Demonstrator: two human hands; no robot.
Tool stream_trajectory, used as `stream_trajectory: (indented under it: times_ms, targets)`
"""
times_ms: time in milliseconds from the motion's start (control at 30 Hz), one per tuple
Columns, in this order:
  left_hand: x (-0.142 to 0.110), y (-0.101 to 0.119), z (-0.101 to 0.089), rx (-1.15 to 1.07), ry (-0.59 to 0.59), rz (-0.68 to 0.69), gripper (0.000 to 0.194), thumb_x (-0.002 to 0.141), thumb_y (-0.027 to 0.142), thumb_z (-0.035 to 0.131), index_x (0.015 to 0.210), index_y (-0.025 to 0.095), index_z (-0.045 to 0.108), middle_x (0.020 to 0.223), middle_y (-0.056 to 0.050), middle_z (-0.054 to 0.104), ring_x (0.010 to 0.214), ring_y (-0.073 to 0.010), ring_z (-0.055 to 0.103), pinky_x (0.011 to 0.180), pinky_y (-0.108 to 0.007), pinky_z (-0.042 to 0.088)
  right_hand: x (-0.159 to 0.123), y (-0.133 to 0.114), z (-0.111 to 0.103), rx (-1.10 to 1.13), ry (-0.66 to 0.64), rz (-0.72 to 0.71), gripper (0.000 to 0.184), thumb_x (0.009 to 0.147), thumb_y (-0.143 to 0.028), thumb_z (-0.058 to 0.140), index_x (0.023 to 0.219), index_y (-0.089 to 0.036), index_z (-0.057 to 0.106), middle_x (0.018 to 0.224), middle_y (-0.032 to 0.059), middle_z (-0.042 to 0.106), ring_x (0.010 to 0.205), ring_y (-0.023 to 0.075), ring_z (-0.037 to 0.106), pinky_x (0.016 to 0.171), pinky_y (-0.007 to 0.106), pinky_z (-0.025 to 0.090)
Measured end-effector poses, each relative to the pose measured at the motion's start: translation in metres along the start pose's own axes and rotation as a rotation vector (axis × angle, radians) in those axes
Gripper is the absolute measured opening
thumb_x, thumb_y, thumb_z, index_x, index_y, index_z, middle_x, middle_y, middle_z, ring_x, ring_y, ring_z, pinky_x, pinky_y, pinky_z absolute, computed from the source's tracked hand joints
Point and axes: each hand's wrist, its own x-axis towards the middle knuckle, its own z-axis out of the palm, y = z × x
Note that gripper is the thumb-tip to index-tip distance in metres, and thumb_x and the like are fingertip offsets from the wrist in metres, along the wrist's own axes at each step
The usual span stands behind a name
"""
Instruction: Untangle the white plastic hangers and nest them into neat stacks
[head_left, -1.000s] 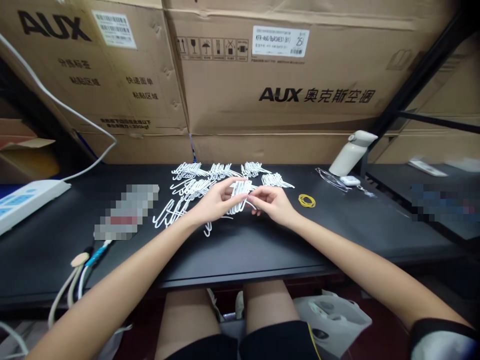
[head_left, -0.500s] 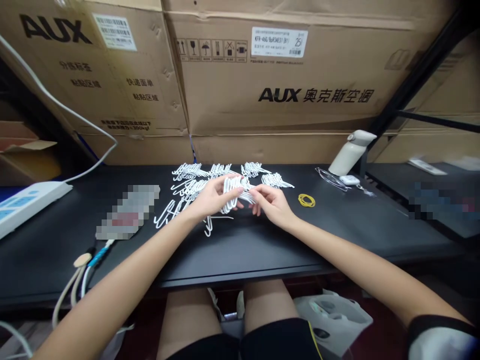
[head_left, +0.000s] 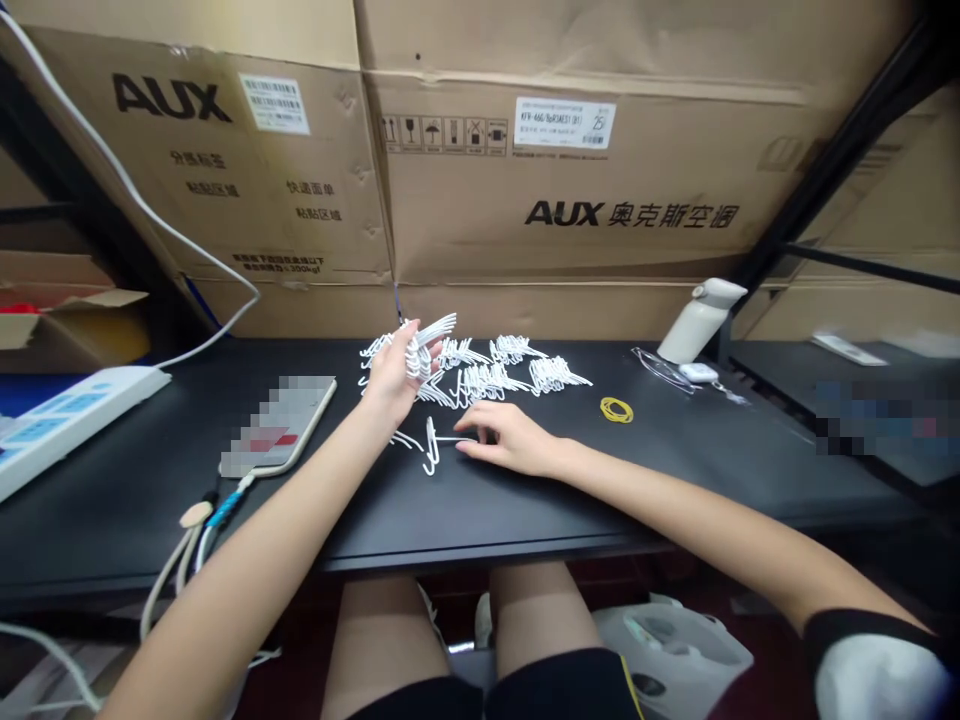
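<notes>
Pinching squarely should serve best: the right hand's [head_left: 510,438] grip gapes at the loose hooks' [head_left: 430,445] stem end on the counter [head_left: 525,520] — the raised left hand [head_left: 394,375] clasps a white hook bundle [head_left: 437,331].

On the left cardboard box [head_left: 247,170] we read a bold black "AUX", with 粘贴区域 and 快递面单 printed below and a line ending in "300kgf" near the bottom; the small print on its barcode sticker [head_left: 274,105] was too blurred for us. On the right cardboard box [head_left: 562,180] we found "AUX 奥克斯空调", a white label [head_left: 564,124] with "KFR-46G/BpR3AES1(B1)" and "25", and framed signs [head_left: 445,134], among them upward arrows, a glass and an umbrella.
</notes>
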Motion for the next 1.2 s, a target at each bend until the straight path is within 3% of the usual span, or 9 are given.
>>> stream_trajectory:
  times_ms: [233, 333, 467, 500, 600, 700, 767, 933, 1200]
  targets:
    - [0.000, -0.001, 0.001, -0.010, 0.025, -0.020, 0.013, 0.082, 0.024, 0.060, 0.092, 0.016, 0.059, 0.077, -0.003, 0.071, 0.062, -0.0106, 0.066, 0.054, -0.018, 0.050, 0.029, -0.004, 0.011, -0.051, -0.131, 0.012, 0.009, 0.081, -0.013, 0.058, 0.080, -0.012, 0.067, 0.078, 0.0049, 0.060, 0.066, 0.0117, 0.052, 0.066, 0.025, 0.044]
    - [-0.002, -0.004, 0.002, -0.021, 0.039, -0.010, 0.015, 0.083, 0.024, 0.059, 0.095, 0.015, 0.058, 0.078, -0.004, 0.071, 0.062, -0.0112, 0.067, 0.056, -0.020, 0.052, 0.023, 0.008, -0.009, 0.200, -0.262, 0.162, 0.008, 0.078, -0.019, 0.063, 0.078, -0.012, 0.067, 0.067, 0.0011, 0.061, 0.057, 0.0091, 0.051, 0.056, 0.022, 0.043]
    - [-0.006, -0.011, 0.003, 0.032, 0.052, -0.019, 0.020, 0.080, 0.025, 0.065, 0.096, 0.015, 0.058, 0.082, -0.005, 0.070, 0.064, -0.0136, 0.068, 0.056, -0.022, 0.053, -0.001, 0.032, -0.048, 0.588, -0.429, 0.451, 0.026, 0.068, -0.035, 0.074, 0.078, -0.012, 0.067, 0.060, -0.0017, 0.059, 0.048, 0.0070, 0.050, 0.048, 0.021, 0.044]
    - [-0.007, -0.013, 0.004, 0.060, 0.043, -0.021, 0.023, 0.079, 0.026, 0.066, 0.096, 0.015, 0.058, 0.083, -0.006, 0.069, 0.064, -0.0143, 0.068, 0.056, -0.023, 0.054, -0.007, 0.037, -0.058, 0.652, -0.403, 0.481, 0.027, 0.065, -0.034, 0.077, 0.077, -0.012, 0.066, 0.063, -0.0011, 0.060, 0.049, 0.0071, 0.051, 0.048, 0.021, 0.044]
    - [-0.014, -0.020, 0.005, 0.198, -0.043, 0.005, 0.030, 0.076, 0.028, 0.069, 0.101, 0.015, 0.059, 0.089, -0.007, 0.068, 0.062, -0.0161, 0.069, 0.052, -0.025, 0.054, -0.018, 0.045, -0.082, 0.825, -0.069, 0.505, 0.030, 0.057, -0.035, 0.081, 0.065, -0.015, 0.060, 0.061, -0.0025, 0.054, 0.048, 0.0059, 0.047, 0.039, 0.018, 0.035]
    - [-0.022, -0.025, 0.006, 0.409, -0.233, 0.084, 0.040, 0.072, 0.031, 0.073, 0.108, 0.017, 0.060, 0.089, -0.006, 0.067, 0.061, -0.0195, 0.069, 0.049, -0.027, 0.053, -0.019, 0.046, -0.093, 0.935, 0.332, 0.437, 0.035, 0.058, -0.039, 0.080, 0.061, -0.018, 0.052, 0.056, -0.0053, 0.044, 0.045, 0.0044, 0.034, 0.036, 0.018, 0.025]
    - [-0.028, -0.027, 0.007, 0.530, -0.368, 0.104, 0.046, 0.071, 0.033, 0.073, 0.113, 0.018, 0.059, 0.082, -0.004, 0.066, 0.061, -0.0208, 0.069, 0.051, -0.028, 0.053, -0.017, 0.047, -0.093, 0.912, 0.461, 0.448, 0.032, 0.060, -0.039, 0.079, 0.063, -0.019, 0.054, 0.053, -0.0066, 0.039, 0.044, 0.0043, 0.029, 0.037, 0.018, 0.024]
    - [-0.035, -0.029, 0.006, 0.672, -0.590, 0.168, 0.050, 0.073, 0.033, 0.071, 0.120, 0.019, 0.059, 0.080, -0.004, 0.068, 0.072, -0.0223, 0.071, 0.068, -0.030, 0.053, -0.017, 0.047, -0.087, 0.769, 0.194, 0.553, 0.025, 0.059, -0.031, 0.082, 0.065, -0.014, 0.063, 0.054, -0.0040, 0.049, 0.045, 0.0043, 0.036, 0.040, 0.021, 0.029]
    - [-0.034, -0.030, 0.003, 0.884, -0.643, 0.288, 0.051, 0.075, 0.037, 0.068, 0.122, 0.019, 0.058, 0.083, -0.006, 0.071, 0.068, -0.0194, 0.066, 0.059, -0.028, 0.049, -0.018, 0.042, -0.088, 0.610, 0.052, 0.519, 0.024, 0.062, -0.035, 0.079, 0.069, -0.013, 0.071, 0.057, -0.0004, 0.055, 0.051, 0.0075, 0.043, 0.044, 0.022, 0.033]
